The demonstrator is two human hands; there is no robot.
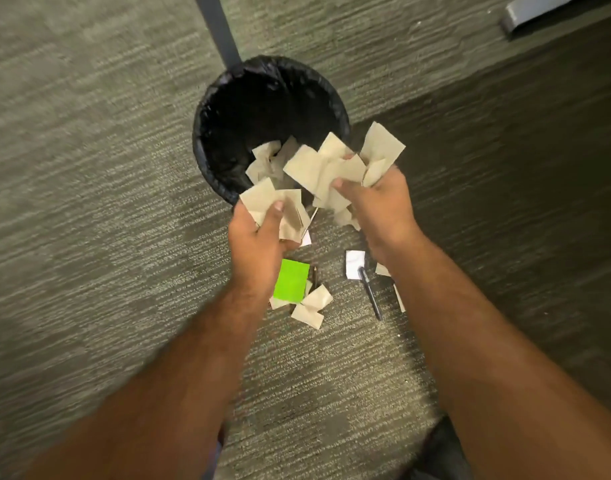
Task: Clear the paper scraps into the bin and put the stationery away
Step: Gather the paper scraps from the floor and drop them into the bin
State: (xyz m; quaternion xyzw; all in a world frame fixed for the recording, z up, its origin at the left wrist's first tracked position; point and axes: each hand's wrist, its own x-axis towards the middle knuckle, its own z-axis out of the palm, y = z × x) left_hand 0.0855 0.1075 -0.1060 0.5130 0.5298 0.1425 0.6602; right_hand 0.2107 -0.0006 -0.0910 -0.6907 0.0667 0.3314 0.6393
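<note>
A grey-green carpet (89,202) w/ thin pale stripes covers the whole floor. The right side of it is darker, in shade. A dark grey pole (218,29), maybe a table leg, comes down from the top edge at a slant and ends near the top of the pic's middle. A grey flat thing (539,12) w/ a round end lies on the carpet in the top right corner; can't tell what it is.
</note>
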